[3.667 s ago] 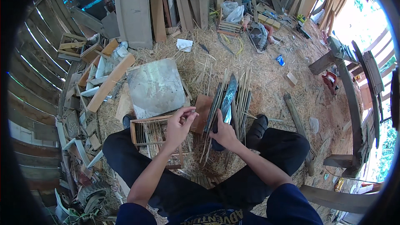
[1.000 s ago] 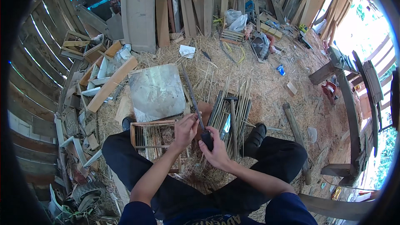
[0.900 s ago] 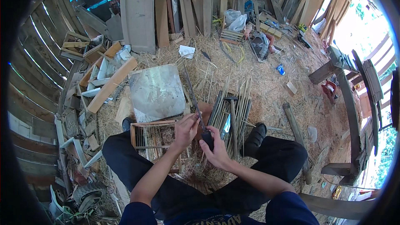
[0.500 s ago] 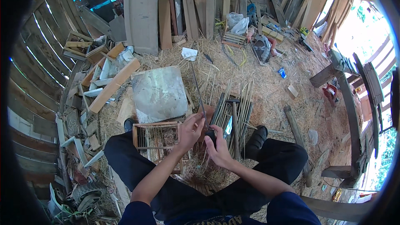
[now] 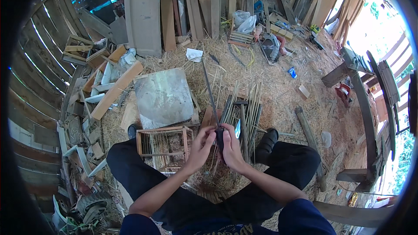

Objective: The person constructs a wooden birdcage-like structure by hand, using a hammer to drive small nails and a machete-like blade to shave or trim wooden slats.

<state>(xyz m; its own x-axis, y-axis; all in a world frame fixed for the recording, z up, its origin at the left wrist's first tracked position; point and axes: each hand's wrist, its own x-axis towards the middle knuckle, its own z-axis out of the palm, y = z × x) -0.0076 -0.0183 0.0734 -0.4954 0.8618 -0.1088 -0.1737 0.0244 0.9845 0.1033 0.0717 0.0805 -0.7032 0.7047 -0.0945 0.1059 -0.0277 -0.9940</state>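
Observation:
I sit on a straw-covered floor with my legs spread. My left hand point(image 5: 200, 148) pinches a long thin bamboo stick point(image 5: 208, 88) that points away from me over the straw. Right beside it, touching, my right hand point(image 5: 232, 150) grips a knife point(image 5: 221, 137) by its dark handle, with the pale blade point(image 5: 237, 129) showing above the fingers next to the stick. A small wooden slatted cage frame point(image 5: 162, 144) stands by my left knee. A loose bundle of bamboo sticks point(image 5: 248, 111) lies just beyond my hands.
A grey square slab point(image 5: 163, 98) lies beyond the cage frame. Planks point(image 5: 143, 13) lean against the far wall, and wood scraps point(image 5: 114, 90) are piled at the left. A log point(image 5: 310, 139) lies by my right leg; a wooden bench point(image 5: 365, 104) stands at the right.
My hands, apart 3.7 s ago, have come together. The stick now reaches farther out in front, and the knife sits low against it.

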